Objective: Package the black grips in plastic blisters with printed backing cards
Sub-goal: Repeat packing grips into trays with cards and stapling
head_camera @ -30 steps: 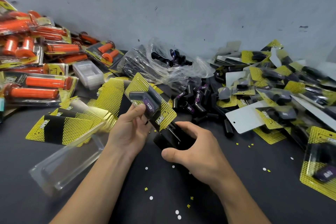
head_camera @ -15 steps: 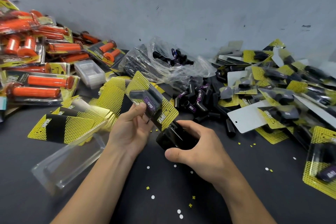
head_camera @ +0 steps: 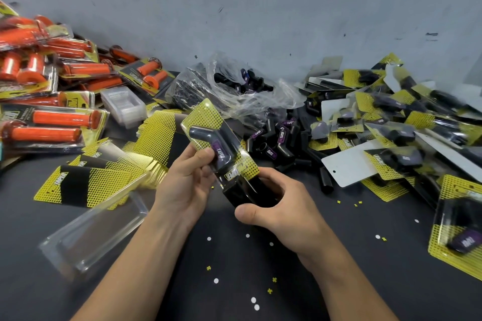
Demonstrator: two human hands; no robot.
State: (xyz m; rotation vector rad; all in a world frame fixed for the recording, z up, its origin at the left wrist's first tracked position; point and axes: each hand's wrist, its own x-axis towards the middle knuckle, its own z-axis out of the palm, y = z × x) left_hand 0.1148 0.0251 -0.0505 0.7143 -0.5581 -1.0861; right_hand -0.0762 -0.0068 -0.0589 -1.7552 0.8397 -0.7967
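My left hand (head_camera: 186, 185) grips a blister pack (head_camera: 208, 125) with a yellow-dotted backing card and a bent black grip (head_camera: 208, 138) with a purple label inside. My right hand (head_camera: 281, 206) curls round a black stapler-like tool (head_camera: 242, 193) at the pack's lower end. Loose black grips (head_camera: 276, 143) lie in a pile behind my hands. A fan of printed backing cards (head_camera: 86, 182) lies at the left, and empty clear blisters (head_camera: 94, 232) sit below them.
Packs of orange grips (head_camera: 52, 122) pile up at the far left. A clear plastic bag (head_camera: 234, 91) with black grips sits by the grey wall. Finished black-grip packs (head_camera: 404, 122) heap at the right. Paper punch dots (head_camera: 254, 302) scatter over the dark table.
Both hands hold the same things. The pack and tool have shifted only slightly; the pack's lower end sits a bit deeper at the tool.
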